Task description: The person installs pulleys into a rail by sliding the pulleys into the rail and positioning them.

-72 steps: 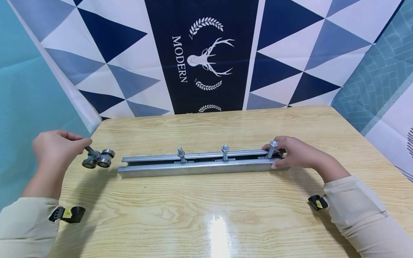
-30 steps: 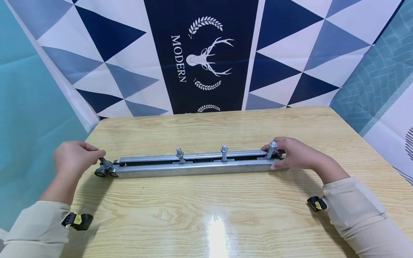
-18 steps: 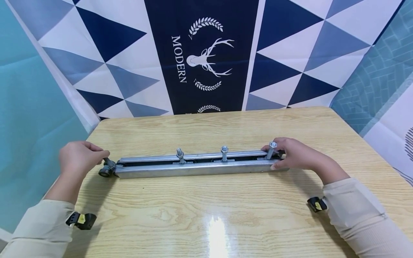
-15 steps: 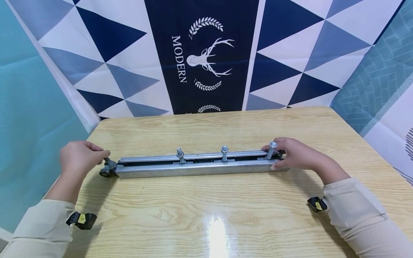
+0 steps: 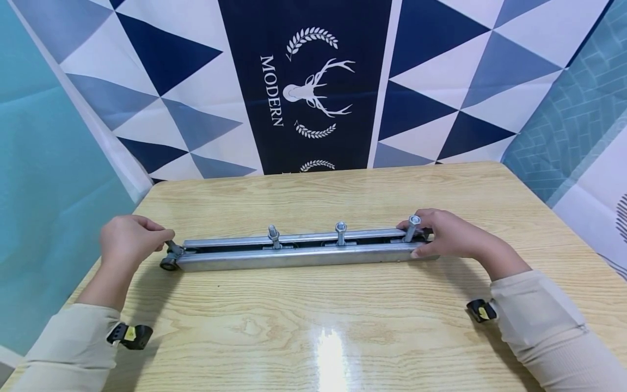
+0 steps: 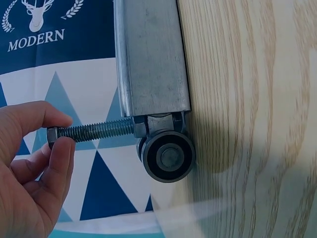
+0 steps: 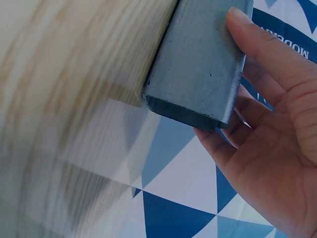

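Observation:
A grey metal channel track (image 5: 303,258) lies lengthwise on the table, its slot facing up. At its left end is a roller trolley (image 6: 169,156), partly inside the channel, with one wheel pair still outside. My left hand (image 5: 124,242) pinches the head of the trolley's threaded bolt (image 6: 96,131) between thumb and fingers. My right hand (image 5: 450,233) grips the track's right end, thumb on the near wall and fingers on the far side. Three more trolley bolts stand up from the slot: one left of centre (image 5: 274,236), one near the middle (image 5: 340,234), one beside the right hand (image 5: 412,228).
The wood-grain table (image 5: 274,326) extends around the track. Behind it hangs a patterned cloth (image 5: 313,87) with triangles and a deer head. A black wrist camera (image 5: 136,337) sits on the left sleeve, another camera (image 5: 480,310) on the right.
My left hand has brought the trolley rightwards and down from the air to the track's left end, and its front wheels have gone into the channel. The right hand keeps its hold.

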The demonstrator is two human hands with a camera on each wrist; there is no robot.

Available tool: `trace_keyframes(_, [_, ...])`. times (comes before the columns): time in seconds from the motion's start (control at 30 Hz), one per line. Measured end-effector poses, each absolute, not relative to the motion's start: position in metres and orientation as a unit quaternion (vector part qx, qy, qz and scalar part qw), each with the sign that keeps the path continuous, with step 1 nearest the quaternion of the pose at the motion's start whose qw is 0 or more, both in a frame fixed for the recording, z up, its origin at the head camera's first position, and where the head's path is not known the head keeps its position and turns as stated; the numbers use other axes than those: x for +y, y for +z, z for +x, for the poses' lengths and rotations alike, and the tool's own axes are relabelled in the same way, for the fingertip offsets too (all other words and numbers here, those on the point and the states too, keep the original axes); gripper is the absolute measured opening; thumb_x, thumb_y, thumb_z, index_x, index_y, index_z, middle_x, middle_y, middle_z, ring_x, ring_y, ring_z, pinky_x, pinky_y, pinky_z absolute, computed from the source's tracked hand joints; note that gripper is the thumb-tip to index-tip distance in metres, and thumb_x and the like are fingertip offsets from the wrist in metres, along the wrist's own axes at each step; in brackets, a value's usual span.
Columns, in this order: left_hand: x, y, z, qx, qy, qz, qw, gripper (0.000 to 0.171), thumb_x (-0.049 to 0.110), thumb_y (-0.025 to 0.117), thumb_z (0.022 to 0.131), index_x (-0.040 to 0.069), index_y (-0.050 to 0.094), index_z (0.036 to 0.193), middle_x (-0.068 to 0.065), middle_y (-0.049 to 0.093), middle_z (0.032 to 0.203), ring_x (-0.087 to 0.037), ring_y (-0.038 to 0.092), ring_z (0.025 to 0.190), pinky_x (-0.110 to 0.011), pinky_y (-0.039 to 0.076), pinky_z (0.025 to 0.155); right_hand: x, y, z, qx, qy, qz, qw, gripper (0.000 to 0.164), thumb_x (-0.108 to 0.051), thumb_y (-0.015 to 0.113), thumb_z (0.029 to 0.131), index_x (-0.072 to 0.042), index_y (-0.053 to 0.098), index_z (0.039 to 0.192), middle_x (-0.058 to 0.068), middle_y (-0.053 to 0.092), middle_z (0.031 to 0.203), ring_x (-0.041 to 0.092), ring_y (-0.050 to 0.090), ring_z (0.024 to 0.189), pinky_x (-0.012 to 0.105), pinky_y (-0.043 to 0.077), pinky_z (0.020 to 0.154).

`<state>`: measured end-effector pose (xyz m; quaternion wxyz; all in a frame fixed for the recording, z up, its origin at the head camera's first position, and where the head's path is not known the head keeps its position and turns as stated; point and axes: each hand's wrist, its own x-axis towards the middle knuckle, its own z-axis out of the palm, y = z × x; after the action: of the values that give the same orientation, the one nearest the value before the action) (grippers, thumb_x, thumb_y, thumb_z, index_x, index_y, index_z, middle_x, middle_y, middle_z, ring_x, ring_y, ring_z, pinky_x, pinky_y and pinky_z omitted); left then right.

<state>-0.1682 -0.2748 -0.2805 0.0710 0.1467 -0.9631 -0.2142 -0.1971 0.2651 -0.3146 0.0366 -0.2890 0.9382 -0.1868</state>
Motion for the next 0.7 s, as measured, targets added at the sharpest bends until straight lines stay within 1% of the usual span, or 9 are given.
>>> trace_keyframes(0.17, [-0.271, -0.279, -0.168, -0.966, -0.213, 0.133, 0.069, 0.029, 0.034, 0.064, 0.072, 0.006, 0.070, 0.075, 0.001, 0.062, 0.055, -0.024, 0.052, 0.071, -0.030, 0.038, 0.050, 0.265, -0.315, -0.197, 0.939, -0.185, -0.289, 0.036, 0.053, -0.023, 0.078, 0.064, -0.013, 0.061, 0.114, -0.002, 0.055, 0.094, 0.017, 0.051, 0.088, 0.038, 0.044, 0.073])
trace_keyframes(0.47, [-0.266, -0.277, -0.166, -0.968, -0.215, 0.115, 0.062, 0.026, 0.033, 0.063, 0.072, 0.007, 0.070, 0.073, 0.003, 0.060, 0.054, -0.023, 0.051, 0.067, -0.029, 0.037, 0.048, 0.264, -0.314, -0.197, 0.940, -0.185, -0.285, 0.039, 0.054, -0.024, 0.079, 0.064, -0.013, 0.061, 0.114, -0.002, 0.054, 0.093, 0.016, 0.050, 0.086, 0.037, 0.044, 0.073])
trace_keyframes(0.7, [-0.262, -0.278, -0.168, -0.970, -0.214, 0.103, 0.060, 0.022, 0.031, 0.064, 0.072, 0.009, 0.068, 0.072, 0.004, 0.060, 0.054, -0.020, 0.053, 0.059, -0.029, 0.038, 0.046, 0.264, -0.313, -0.197, 0.941, -0.188, -0.277, 0.044, 0.054, -0.024, 0.079, 0.063, -0.014, 0.061, 0.114, -0.001, 0.054, 0.093, 0.017, 0.049, 0.084, 0.036, 0.043, 0.072])
